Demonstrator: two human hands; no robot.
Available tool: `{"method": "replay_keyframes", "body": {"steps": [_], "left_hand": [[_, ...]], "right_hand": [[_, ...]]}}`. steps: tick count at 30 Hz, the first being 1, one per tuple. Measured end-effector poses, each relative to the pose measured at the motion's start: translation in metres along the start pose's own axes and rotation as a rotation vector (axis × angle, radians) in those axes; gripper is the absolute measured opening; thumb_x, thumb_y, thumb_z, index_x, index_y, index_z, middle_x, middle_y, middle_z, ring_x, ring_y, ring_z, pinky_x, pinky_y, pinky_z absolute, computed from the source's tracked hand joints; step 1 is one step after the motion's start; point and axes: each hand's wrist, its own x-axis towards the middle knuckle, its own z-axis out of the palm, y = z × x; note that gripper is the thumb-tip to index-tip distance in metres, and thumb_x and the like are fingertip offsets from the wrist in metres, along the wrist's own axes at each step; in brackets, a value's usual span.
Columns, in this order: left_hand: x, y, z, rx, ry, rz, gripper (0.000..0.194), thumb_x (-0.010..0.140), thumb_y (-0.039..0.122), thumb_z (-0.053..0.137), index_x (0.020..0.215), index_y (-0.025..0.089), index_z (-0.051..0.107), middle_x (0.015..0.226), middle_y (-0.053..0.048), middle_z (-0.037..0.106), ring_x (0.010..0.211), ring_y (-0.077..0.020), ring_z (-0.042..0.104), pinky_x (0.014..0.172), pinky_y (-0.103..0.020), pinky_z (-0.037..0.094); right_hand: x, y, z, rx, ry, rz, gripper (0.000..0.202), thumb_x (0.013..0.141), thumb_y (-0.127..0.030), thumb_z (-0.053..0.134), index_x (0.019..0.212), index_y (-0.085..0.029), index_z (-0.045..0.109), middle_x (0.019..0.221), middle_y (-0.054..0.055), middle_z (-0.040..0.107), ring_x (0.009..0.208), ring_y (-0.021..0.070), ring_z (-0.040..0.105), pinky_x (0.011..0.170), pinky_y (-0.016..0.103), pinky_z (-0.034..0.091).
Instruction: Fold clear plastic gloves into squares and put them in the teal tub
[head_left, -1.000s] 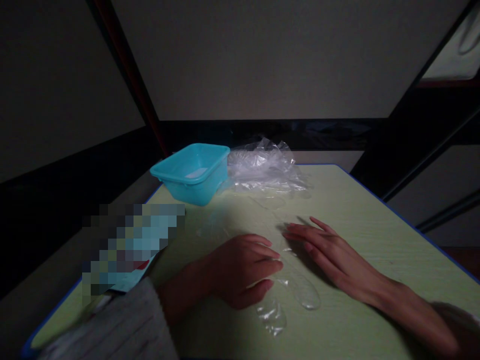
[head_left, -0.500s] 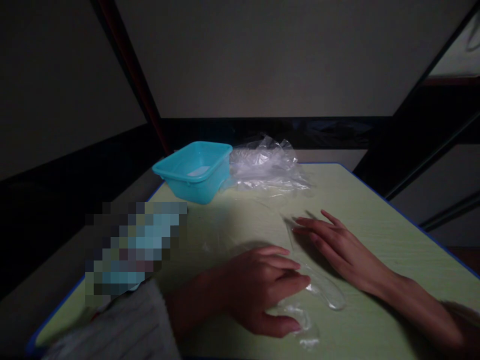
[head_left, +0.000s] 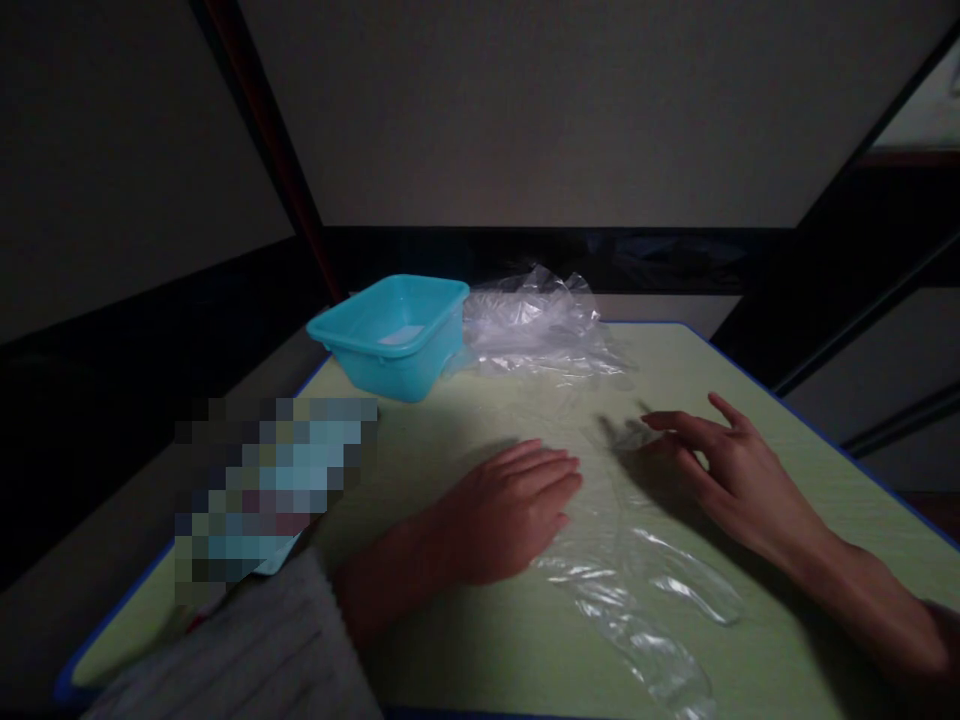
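Observation:
A thin clear plastic bag [head_left: 600, 545] lies loosely spread on the table, with two strip-like ends [head_left: 694, 585] reaching toward the near right. My left hand [head_left: 517, 510] rests palm down across its left side, fingers stretched out side by side. Over its far right part, my right hand [head_left: 739, 475] has its fingertips drawn together on a crumpled bit of the film. The bag's outline is hard to follow against the table, and my left hand covers part of it.
A turquoise plastic basin [head_left: 405, 370] with a white piece inside stands at the far left. Beside it is a crinkled heap of clear plastic [head_left: 540, 325]. A blurred-out light blue item [head_left: 277, 490] lies at the left edge of the blue-rimmed table [head_left: 450, 660].
My right hand has moved right and slightly away, its fingers now drawn in. My left hand has shifted away and flattened. The film's strip ends now spread farther right and nearer.

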Motion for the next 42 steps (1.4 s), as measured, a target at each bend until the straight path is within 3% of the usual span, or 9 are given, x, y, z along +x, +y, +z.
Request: {"method": "replay_keyframes", "body": {"steps": [2, 7, 21, 26, 33, 39, 42], "left_hand": [[0.000, -0.014, 0.000, 0.013, -0.043, -0.062, 0.034, 0.089, 0.018, 0.036, 0.118, 0.007, 0.051, 0.127, -0.014, 0.053, 0.120, -0.0201, 0.046, 0.106, -0.036, 0.030], [-0.004, -0.031, 0.000, -0.042, -0.154, -0.111, 0.046, 0.088, 0.029, 0.044, 0.129, 0.009, 0.040, 0.141, -0.015, 0.035, 0.132, -0.0203, 0.029, 0.108, -0.035, 0.027], [-0.007, -0.029, -0.002, -0.001, -0.285, -0.201, 0.076, 0.079, 0.057, 0.050, 0.138, 0.015, 0.026, 0.148, -0.010, 0.020, 0.137, -0.0262, 0.013, 0.109, -0.047, 0.012], [-0.008, -0.018, -0.004, 0.034, -0.299, -0.300, 0.076, 0.081, 0.055, 0.049, 0.138, 0.012, 0.025, 0.147, -0.013, 0.020, 0.136, -0.0290, 0.015, 0.108, -0.049, 0.016], [-0.010, -0.002, -0.003, 0.124, -0.192, -0.341, 0.075, 0.080, 0.054, 0.049, 0.135, 0.006, 0.032, 0.144, -0.019, 0.027, 0.131, -0.0354, 0.025, 0.105, -0.054, 0.022], [0.003, 0.003, 0.003, 0.062, -0.030, -0.282, 0.061, 0.085, 0.045, 0.045, 0.130, 0.004, 0.037, 0.140, -0.019, 0.035, 0.130, -0.0273, 0.031, 0.107, -0.044, 0.024], [0.011, 0.005, 0.011, 0.032, -0.025, -0.267, 0.057, 0.085, 0.042, 0.044, 0.127, 0.004, 0.040, 0.138, -0.019, 0.039, 0.129, -0.0260, 0.033, 0.108, -0.041, 0.025]], "right_hand": [[0.000, 0.002, 0.000, -0.004, 0.034, 0.021, 0.023, 0.085, -0.026, 0.032, 0.089, -0.022, 0.055, 0.085, 0.007, 0.070, 0.076, 0.0240, 0.067, 0.098, 0.063, 0.026], [-0.002, 0.001, 0.001, 0.010, 0.032, 0.004, 0.020, 0.084, -0.024, 0.036, 0.094, -0.021, 0.054, 0.081, 0.006, 0.069, 0.073, 0.0219, 0.066, 0.099, 0.060, 0.028], [-0.003, -0.004, 0.000, 0.003, 0.118, -0.011, 0.024, 0.084, -0.024, 0.040, 0.103, -0.018, 0.053, 0.103, 0.010, 0.067, 0.094, 0.0247, 0.063, 0.099, 0.058, 0.030], [-0.003, -0.008, 0.001, 0.026, 0.013, -0.105, 0.027, 0.085, -0.022, 0.040, 0.110, -0.017, 0.050, 0.109, 0.011, 0.064, 0.101, 0.0229, 0.060, 0.099, 0.058, 0.031], [-0.001, -0.023, 0.001, 0.120, -0.139, -0.263, 0.043, 0.086, -0.027, 0.044, 0.127, -0.014, 0.040, 0.125, 0.014, 0.054, 0.116, 0.0229, 0.050, 0.103, 0.057, 0.026], [0.003, -0.041, 0.009, 0.104, -0.239, -0.374, 0.065, 0.086, -0.041, 0.045, 0.138, -0.007, 0.027, 0.139, 0.018, 0.037, 0.130, 0.0260, 0.032, 0.106, 0.054, 0.023], [0.001, -0.042, 0.015, 0.050, -0.282, -0.371, 0.077, 0.084, -0.053, 0.042, 0.138, -0.002, 0.025, 0.141, 0.022, 0.030, 0.132, 0.0283, 0.026, 0.105, 0.053, 0.023]]}}
